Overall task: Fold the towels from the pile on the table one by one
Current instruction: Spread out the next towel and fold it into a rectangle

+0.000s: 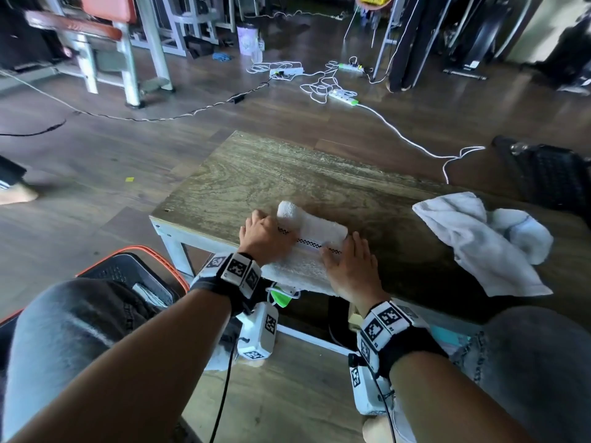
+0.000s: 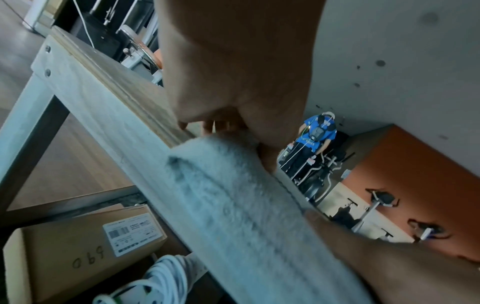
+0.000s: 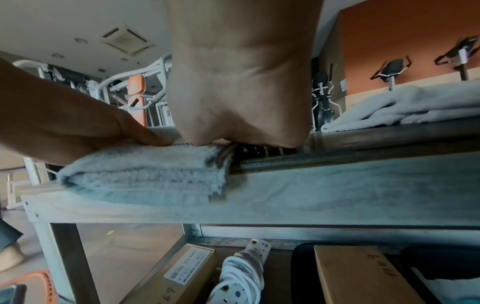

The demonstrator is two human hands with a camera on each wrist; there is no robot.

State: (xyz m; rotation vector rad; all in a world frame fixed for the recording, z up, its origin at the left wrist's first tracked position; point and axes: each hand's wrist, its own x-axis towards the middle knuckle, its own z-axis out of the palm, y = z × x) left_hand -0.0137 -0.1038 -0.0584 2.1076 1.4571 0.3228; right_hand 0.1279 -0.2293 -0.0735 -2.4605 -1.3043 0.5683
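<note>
Pressing down on a white terry towel with a checked band (image 1: 311, 233) at the near edge of the wooden table (image 1: 319, 183), the left hand (image 1: 267, 236) and right hand (image 1: 348, 266) are lying flat with fingers spread, the far part of the cloth rolled up between them. Lying crumpled near the table's right edge, well apart, is a pile of white towels (image 1: 483, 241), while cardboard boxes (image 3: 361, 275) and a coiled white power strip (image 3: 239, 273) are sitting underneath.
</note>
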